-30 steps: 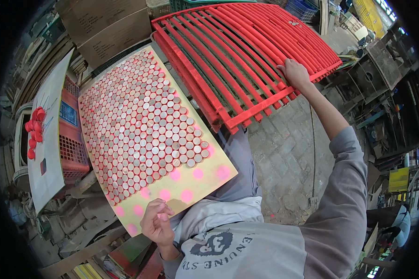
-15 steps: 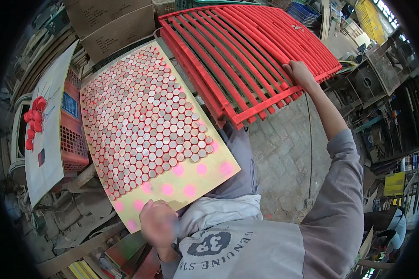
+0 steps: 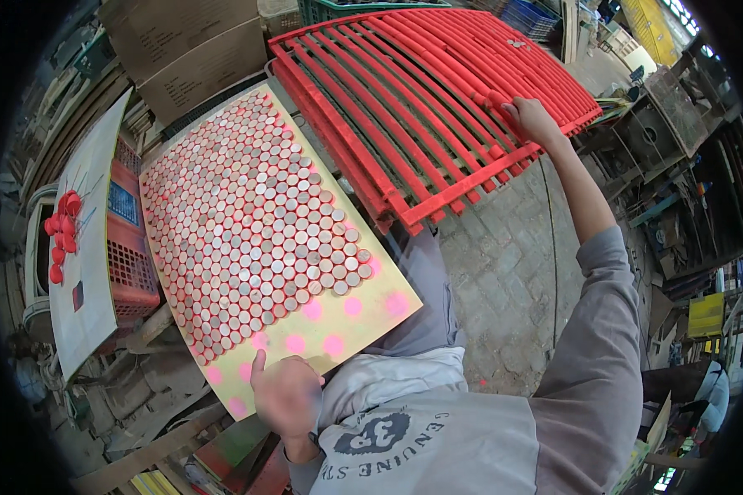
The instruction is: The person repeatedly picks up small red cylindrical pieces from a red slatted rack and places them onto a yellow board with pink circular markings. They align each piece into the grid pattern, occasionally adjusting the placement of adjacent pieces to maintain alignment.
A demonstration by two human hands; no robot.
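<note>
My right hand [image 3: 537,124] is over the near right part of a red slatted rack [image 3: 437,202]. Its fingers are closed at the end of a red cylinder [image 3: 497,99], one of several red round lengths lying along the slats. Below the near edge of a pale yellow board [image 3: 367,326], my left hand [image 3: 287,398] is held up with its thumb stretched out; the other fingers are partly blurred, and I make out nothing held. Rows of round pale discs [image 3: 248,239] with red sides cover most of the board. Pink spots mark its bare near strip.
On the left, a white panel [image 3: 91,272] carrying red rounded pieces [image 3: 64,224] rests by a red plastic crate [image 3: 132,268]. Cardboard boxes [image 3: 182,58] stand behind the board. A cable [image 3: 555,264] runs over the paved floor [image 3: 504,289]. Machinery and another person [image 3: 693,396] are at right.
My right hand has moved slightly up along the rack, and the red cylinder end at its fingers has shifted. My left thumb now sticks up, apart from the hand. The view has shifted a little.
</note>
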